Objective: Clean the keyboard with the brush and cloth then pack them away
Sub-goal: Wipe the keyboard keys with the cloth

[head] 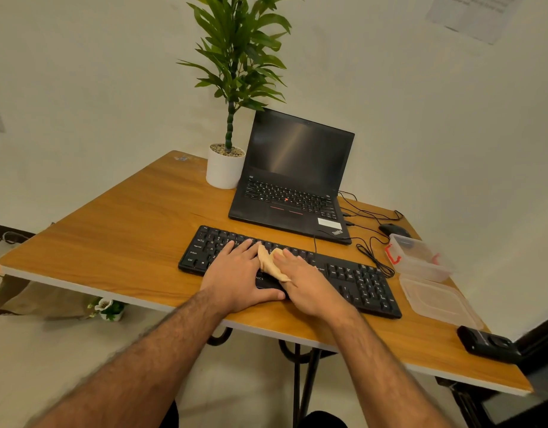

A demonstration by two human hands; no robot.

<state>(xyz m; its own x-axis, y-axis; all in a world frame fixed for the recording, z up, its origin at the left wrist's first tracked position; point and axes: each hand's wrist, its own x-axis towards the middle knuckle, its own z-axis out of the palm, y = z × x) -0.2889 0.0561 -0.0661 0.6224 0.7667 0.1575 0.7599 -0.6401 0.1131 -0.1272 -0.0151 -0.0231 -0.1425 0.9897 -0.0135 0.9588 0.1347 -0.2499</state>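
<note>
Right now I have the cloth point(271, 263), a soft beige rag bunched into a ridge, pressed on the middle of the black keyboard point(353, 278), which lies near the front edge of the wooden table point(118, 236). My right hand point(309, 282) lies flat over the cloth, fingers extended and pinning rather than clenching it; my left hand point(238, 273) rests open and spread on the keys just left of it, holding nothing.

Pushing hard could drag the light plastic keyboard toward the table edge, or a fold could catch a keycap and lift it. Its thin cable point(371, 254) loops loosely behind the keyboard's right end and could snag.

Right of the keyboard sit a clear, rigid plastic box point(421, 257) with red clips and its flat lid point(436, 301). I think something dark lies inside, possibly the brush, but I cannot tell.
</note>
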